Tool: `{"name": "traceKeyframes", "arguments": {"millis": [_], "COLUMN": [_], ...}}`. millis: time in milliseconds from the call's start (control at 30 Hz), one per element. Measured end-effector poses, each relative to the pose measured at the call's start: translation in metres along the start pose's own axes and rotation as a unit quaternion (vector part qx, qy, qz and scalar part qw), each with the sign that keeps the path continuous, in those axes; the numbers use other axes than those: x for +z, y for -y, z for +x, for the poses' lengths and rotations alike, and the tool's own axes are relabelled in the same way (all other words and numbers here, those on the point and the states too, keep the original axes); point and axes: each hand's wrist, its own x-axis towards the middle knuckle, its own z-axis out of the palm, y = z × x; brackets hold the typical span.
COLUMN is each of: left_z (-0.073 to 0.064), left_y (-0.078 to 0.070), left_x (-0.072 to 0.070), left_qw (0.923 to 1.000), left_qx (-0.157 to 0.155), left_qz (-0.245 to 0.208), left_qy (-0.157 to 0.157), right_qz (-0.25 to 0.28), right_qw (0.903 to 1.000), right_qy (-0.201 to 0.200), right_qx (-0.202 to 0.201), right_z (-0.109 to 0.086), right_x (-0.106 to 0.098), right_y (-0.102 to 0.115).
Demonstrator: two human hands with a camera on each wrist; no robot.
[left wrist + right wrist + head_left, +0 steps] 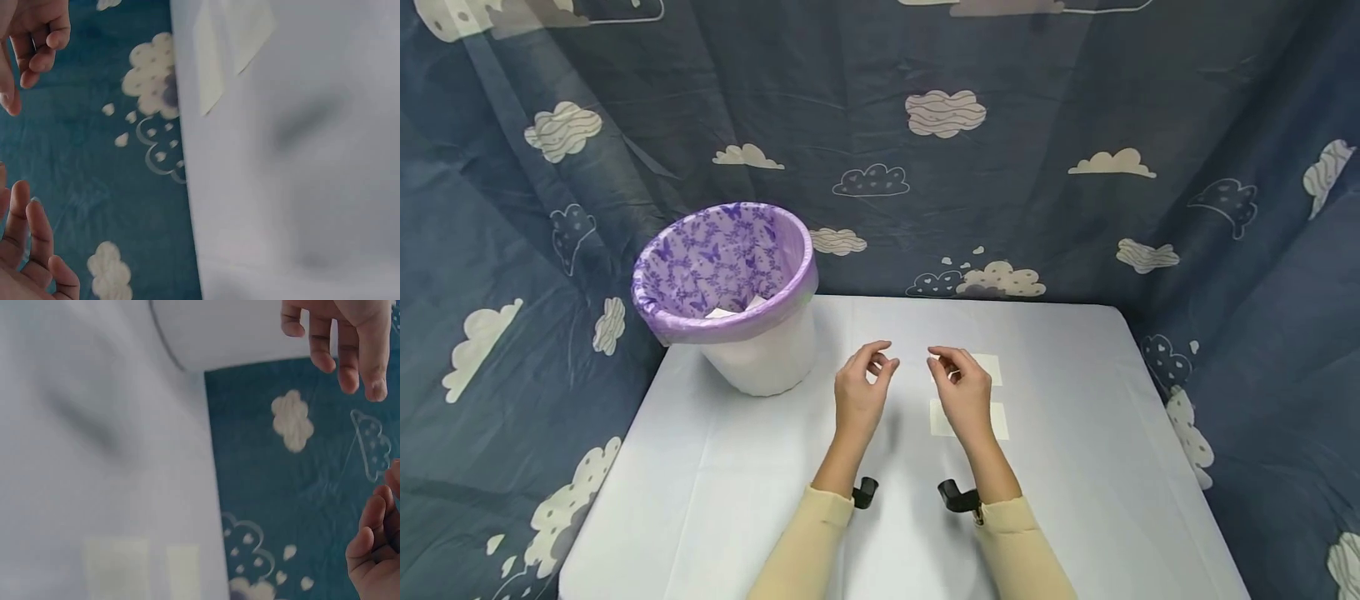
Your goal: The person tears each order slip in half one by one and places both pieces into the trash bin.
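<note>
Both hands hover above the white table, facing each other with a gap between them. My left hand [860, 392] has its fingers loosely bent, and nothing shows between them. Mirroring it, my right hand [964, 393] is also loosely bent, with no object visible in it. Two pale yellow paper pieces lie flat beneath the right hand: a farther one [989, 368] and a nearer one [999, 422], each partly covered by the hand or wrist. In the right wrist view the left hand [350, 337] appears at the top and the right hand [378, 556] lower down.
A white bin [767, 358] with a purple butterfly-patterned liner [730, 250] stands at the table's back left, with some white pieces [718, 313] inside. Dark blue cloud-print curtains [865, 75] surround the white table [1097, 467]. Black wrist cameras [957, 497] project from the sleeves.
</note>
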Motion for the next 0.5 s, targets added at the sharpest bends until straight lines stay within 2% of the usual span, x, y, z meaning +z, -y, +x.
{"name": "traceKeyframes", "arguments": {"millis": [133,333,500], "left_z": [-0.009,-0.019,-0.027], "left_y": [0.005,0.009,0.011], "left_x": [0.011,0.024,0.036], "left_qw": [0.9994,0.9981,0.9952], "left_qx": [-0.027,-0.04,-0.055], "left_qz": [0.0,0.007,0.02], "left_qy": [0.021,0.047,0.078], "right_qz": [-0.009,-0.028,-0.043], "right_qw": [0.9997,0.9965,0.9943], "right_qy": [-0.006,-0.002,-0.012], "right_qx": [0.02,0.079,0.097], "right_z": [-0.011,-0.026,-0.035], "right_x": [-0.011,-0.027,-0.036], "right_y": [-0.019,-0.047,-0.065]}}
